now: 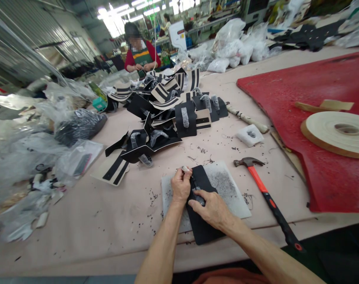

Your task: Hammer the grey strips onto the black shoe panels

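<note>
A black panel (203, 227) lies at a slant on a pale, speckled board (231, 193) in front of me. Across the panel's middle runs a plastic-wrapped handle (199, 199), partly under my fingers. My right hand (213, 209) is closed, thumb and fingers pinching this handle. At the panel's upper left edge my left hand (181, 186) is closed in a pinch. Something whitish shows at its fingertips, too small to name, and the palm side is hidden. To the right of the board rests a claw hammer (262, 185) with an orange and black handle.
Several black and cream panels with wrapped handles (185, 117) are piled ahead. Plastic bags (79, 126) crowd the left. A white block (250, 135), a wrapped stick (247, 117) and a tape roll (330, 128) on a red sheet (285, 85) are rightward. A co-worker (140, 53) sits beyond.
</note>
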Motion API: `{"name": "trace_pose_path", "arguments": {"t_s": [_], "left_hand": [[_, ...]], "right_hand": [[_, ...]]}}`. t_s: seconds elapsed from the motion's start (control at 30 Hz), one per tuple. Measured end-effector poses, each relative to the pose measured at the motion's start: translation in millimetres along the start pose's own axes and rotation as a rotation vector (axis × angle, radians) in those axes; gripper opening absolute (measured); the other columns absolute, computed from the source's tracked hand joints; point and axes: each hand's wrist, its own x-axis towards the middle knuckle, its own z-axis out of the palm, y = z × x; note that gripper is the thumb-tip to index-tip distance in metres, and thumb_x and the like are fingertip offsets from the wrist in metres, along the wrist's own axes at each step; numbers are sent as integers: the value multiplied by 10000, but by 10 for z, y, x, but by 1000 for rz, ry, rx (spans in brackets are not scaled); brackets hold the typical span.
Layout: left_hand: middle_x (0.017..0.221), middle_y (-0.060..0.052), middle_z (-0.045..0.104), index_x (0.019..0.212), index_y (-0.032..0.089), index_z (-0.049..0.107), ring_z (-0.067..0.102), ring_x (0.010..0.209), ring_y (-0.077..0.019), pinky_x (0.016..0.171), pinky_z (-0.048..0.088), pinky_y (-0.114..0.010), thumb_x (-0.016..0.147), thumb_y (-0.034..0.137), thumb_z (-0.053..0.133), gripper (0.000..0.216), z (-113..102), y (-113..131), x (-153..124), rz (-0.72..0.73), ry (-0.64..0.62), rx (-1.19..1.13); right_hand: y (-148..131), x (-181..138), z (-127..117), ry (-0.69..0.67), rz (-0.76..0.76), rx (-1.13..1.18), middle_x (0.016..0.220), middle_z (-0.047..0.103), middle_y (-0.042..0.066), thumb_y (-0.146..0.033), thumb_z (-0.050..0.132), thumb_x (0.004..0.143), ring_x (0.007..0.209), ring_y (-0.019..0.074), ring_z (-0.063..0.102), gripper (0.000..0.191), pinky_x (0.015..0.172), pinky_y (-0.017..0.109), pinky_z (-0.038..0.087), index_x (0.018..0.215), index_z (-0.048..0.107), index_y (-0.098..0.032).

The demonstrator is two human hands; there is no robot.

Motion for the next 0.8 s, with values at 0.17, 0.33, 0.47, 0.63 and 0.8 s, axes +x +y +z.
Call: {"name": "trace_pose_path", "arguments": {"t_s": [0.17,0.33,0.47,0.63,0.8], "left_hand": [[905,-42,773,949,208,714,711,813,-184,765,524,-265,904,302,602,153,13,27,-18,113,1,102],[945,-65,778,989,224,717,720,843,-211,825,539,-307,894,283,599,163,20,35,-35,175,-73,125],[939,-58,781,977,215,714,723,859,-205,852,547,-314,878,280,592,170,12,33,-12,139,-70,79],[927,-56,786,990,210,712,728,859,-204,843,557,-313,863,263,590,183,-6,36,4,129,-73,24],[940,-62,780,965,215,727,722,844,-208,836,562,-322,866,267,586,179,-15,69,-46,177,-109,22]], "right_hand": [[182,-93,-183,-23,-102,136,802,717,30,-443,523,942,687,179,648,455,688,296,480,1294,627,-174],[835,-242,-751,386,38,-436,1147,635,200,-390,505,935,1025,310,609,432,873,419,471,1247,586,-103],[1333,-374,-1079,269,330,-565,1004,635,195,-326,492,886,874,321,635,324,730,407,469,1106,604,-116],[1295,-468,-1140,128,509,189,681,587,66,-372,535,801,604,219,571,161,555,336,452,820,565,-215],[660,-419,-1196,95,517,640,577,425,-52,-494,469,864,393,101,336,265,378,232,285,818,485,-234]]}}
